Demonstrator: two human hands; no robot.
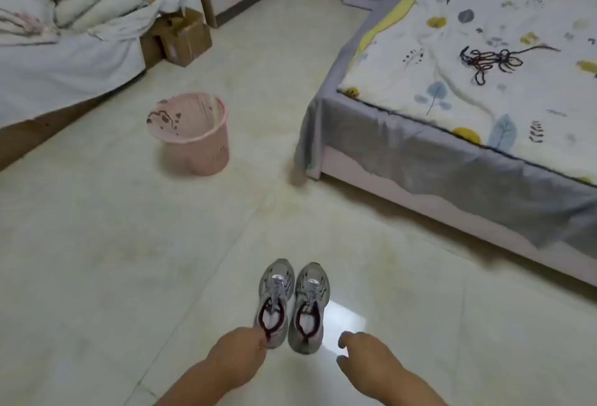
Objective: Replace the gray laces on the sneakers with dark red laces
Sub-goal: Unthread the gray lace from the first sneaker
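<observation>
Open floor [129,260] around sneakers [292,305]; bed [452,160] right, seemingly apart.

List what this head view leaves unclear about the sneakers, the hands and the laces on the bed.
- Left hand: fingertips are out of sight at the left sneaker's heel, so its grip is unclear.
- Right hand: blurred; fingers look loosely curled, holding nothing.
- Right sneaker: lacing too small and blurred to trace.
- Laces on the bed: a dark tangle; count unreadable.
- Both forearms: cut off by the bottom edge.
</observation>
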